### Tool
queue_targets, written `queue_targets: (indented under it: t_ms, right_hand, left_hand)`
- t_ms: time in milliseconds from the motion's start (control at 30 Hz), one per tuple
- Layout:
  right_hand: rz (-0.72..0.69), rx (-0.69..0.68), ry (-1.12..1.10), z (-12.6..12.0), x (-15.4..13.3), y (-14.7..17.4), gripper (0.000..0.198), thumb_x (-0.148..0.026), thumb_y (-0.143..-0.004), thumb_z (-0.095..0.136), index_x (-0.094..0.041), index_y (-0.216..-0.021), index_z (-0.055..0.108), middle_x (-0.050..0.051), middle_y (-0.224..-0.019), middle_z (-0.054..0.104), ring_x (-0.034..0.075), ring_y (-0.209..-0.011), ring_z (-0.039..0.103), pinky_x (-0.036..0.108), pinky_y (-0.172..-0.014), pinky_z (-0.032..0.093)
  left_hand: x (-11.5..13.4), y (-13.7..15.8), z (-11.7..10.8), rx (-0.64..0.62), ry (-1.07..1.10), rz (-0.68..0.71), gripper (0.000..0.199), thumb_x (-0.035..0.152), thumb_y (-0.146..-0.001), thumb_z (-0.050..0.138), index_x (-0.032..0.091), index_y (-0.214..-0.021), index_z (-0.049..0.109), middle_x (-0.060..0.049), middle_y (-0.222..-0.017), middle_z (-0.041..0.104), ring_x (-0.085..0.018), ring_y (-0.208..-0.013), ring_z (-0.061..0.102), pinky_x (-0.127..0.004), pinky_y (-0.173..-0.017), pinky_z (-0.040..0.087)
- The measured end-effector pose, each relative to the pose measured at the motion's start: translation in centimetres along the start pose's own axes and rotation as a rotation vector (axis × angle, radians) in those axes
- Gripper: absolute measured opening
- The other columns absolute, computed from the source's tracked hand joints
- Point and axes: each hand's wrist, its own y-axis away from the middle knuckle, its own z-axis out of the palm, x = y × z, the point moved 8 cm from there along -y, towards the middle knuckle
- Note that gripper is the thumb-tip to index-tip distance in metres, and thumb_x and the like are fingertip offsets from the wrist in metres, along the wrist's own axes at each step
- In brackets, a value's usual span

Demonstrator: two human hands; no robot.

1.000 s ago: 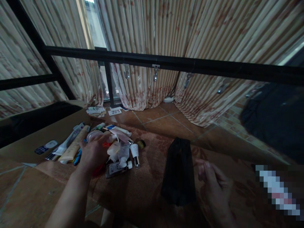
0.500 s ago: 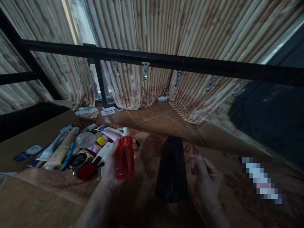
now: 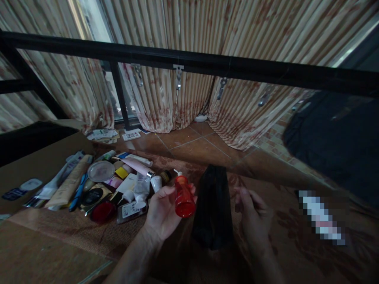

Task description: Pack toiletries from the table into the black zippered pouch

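My left hand (image 3: 166, 215) is closed around a translucent red pump bottle (image 3: 184, 199) with a thin white nozzle, tilted with its base toward me. Just right of it stands a black bag (image 3: 211, 209), its upper end narrow. On the bag's other side is my right hand (image 3: 253, 207), thumb and fingers pinched together; whatever may be between them is too dark to make out. Left of the bottle lies a clear flat bottle with a white label (image 3: 132, 211), beside a round red compact (image 3: 103, 212) and a black and gold compact (image 3: 96, 197).
A heap of tubes (image 3: 69, 183), a round clear-lidded jar (image 3: 101, 170) and other toiletries lies on the patterned brown cloth (image 3: 284, 221). An open cardboard box (image 3: 44, 157) stands at left. A black rail (image 3: 201, 61) with hooks crosses ahead, before striped curtains (image 3: 189, 106). Papers (image 3: 103, 136) lie behind.
My left hand has moved right with the red pump bottle, toward the black bag, and the bottle has tilted. My right hand keeps its pinch. The view has shifted slightly.
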Motion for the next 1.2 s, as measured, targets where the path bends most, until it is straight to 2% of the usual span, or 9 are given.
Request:
queue_targets:
  t_ms: [100, 200, 433, 633, 767, 867, 967, 1067, 1200]
  right_hand:
    - [0.007, -0.044, 0.016, 0.3, -0.2, 0.2, 0.032, -0.047, -0.087, 0.065, -0.017, -0.080, 0.072, -0.003, -0.061, 0.051, 0.011, -0.057, 0.044, 0.025, -0.056, 0.036]
    - [0.012, -0.051, 0.021, 0.3, -0.2, 0.3, 0.031, -0.047, -0.087, 0.066, -0.017, -0.084, 0.073, -0.003, -0.061, 0.051, 0.011, -0.056, 0.044, 0.025, -0.055, 0.036]
    - [0.035, -0.053, 0.048, 0.5, 0.1, 0.3, 0.032, -0.048, -0.082, 0.070, -0.016, -0.083, 0.072, -0.002, -0.062, 0.056, 0.012, -0.057, 0.047, 0.024, -0.053, 0.036]
    - [0.013, -0.085, 0.058, 0.8, -0.5, 0.3, 0.030, -0.047, -0.083, 0.069, -0.017, -0.081, 0.072, -0.003, -0.061, 0.054, 0.011, -0.057, 0.046, 0.024, -0.054, 0.036]
    - [0.041, -0.065, 0.074, 0.8, 0.1, 0.3, 0.031, -0.047, -0.082, 0.069, -0.017, -0.078, 0.070, -0.002, -0.061, 0.055, 0.012, -0.056, 0.046, 0.025, -0.053, 0.037]
    - [0.021, -0.043, 0.097, 0.6, -0.1, 0.2, 0.030, -0.046, -0.081, 0.069, -0.017, -0.076, 0.070, -0.002, -0.060, 0.055, 0.012, -0.057, 0.047, 0.025, -0.054, 0.037]
    - [0.013, -0.026, 0.110, 0.6, -0.3, 0.1, 0.030, -0.046, -0.081, 0.069, -0.017, -0.074, 0.069, -0.004, -0.056, 0.051, 0.011, -0.054, 0.045, 0.025, -0.053, 0.036]
    - [0.023, -0.022, 0.114, 0.6, -0.4, 0.2, 0.030, -0.047, -0.080, 0.070, -0.017, -0.074, 0.070, -0.004, -0.057, 0.052, 0.011, -0.055, 0.045, 0.025, -0.055, 0.038]
    - [0.065, -0.019, 0.145, 0.6, -0.2, 0.2, 0.033, -0.050, -0.078, 0.070, -0.017, -0.077, 0.072, -0.002, -0.058, 0.056, 0.012, -0.056, 0.047, 0.025, -0.054, 0.039]
  left_hand:
    - [0.0, -0.1, 0.1, -0.054, -0.038, 0.023, 0.047, 0.007, -0.073, 0.052, 0.014, -0.119, 0.059, -0.009, -0.100, 0.072, -0.024, -0.096, 0.070, -0.046, -0.093, 0.056]
    - [0.3, -0.2, -0.1, -0.051, -0.081, 0.060, 0.053, 0.006, -0.073, 0.055, 0.017, -0.126, 0.057, -0.008, -0.103, 0.072, -0.024, -0.099, 0.070, -0.045, -0.095, 0.055]
    - [0.4, -0.6, -0.4, -0.016, -0.155, 0.105, 0.041, 0.015, -0.082, 0.063, 0.013, -0.123, 0.060, -0.010, -0.107, 0.073, -0.022, -0.095, 0.072, -0.031, -0.085, 0.058]
    - [0.2, -0.4, -0.4, 0.053, -0.117, 0.107, 0.023, 0.021, -0.090, 0.060, 0.010, -0.110, 0.063, -0.011, -0.102, 0.074, -0.020, -0.091, 0.073, -0.025, -0.079, 0.060]
    - [-0.3, -0.3, -0.5, 0.056, -0.163, 0.040, 0.021, 0.029, -0.092, 0.060, 0.014, -0.106, 0.062, -0.008, -0.090, 0.074, -0.016, -0.073, 0.073, -0.022, -0.061, 0.060]
    - [-0.6, -0.3, -0.9, 0.048, -0.238, 0.001, 0.023, 0.032, -0.088, 0.065, 0.014, -0.103, 0.062, -0.008, -0.086, 0.073, -0.014, -0.065, 0.070, -0.021, -0.054, 0.056]
    - [-0.3, -0.2, -1.1, 0.030, -0.287, 0.066, 0.024, 0.022, -0.078, 0.071, 0.016, -0.100, 0.063, -0.006, -0.087, 0.073, -0.014, -0.066, 0.069, -0.023, -0.059, 0.056]
    - [0.2, 0.0, -0.7, -0.014, -0.319, 0.145, 0.035, 0.012, -0.068, 0.072, 0.017, -0.101, 0.064, -0.004, -0.087, 0.072, -0.015, -0.070, 0.068, -0.025, -0.065, 0.055]
    - [0.4, 0.4, 0.2, -0.098, -0.368, 0.180, 0.036, 0.013, -0.063, 0.072, 0.016, -0.098, 0.067, -0.005, -0.085, 0.071, -0.015, -0.068, 0.066, -0.026, -0.064, 0.052]
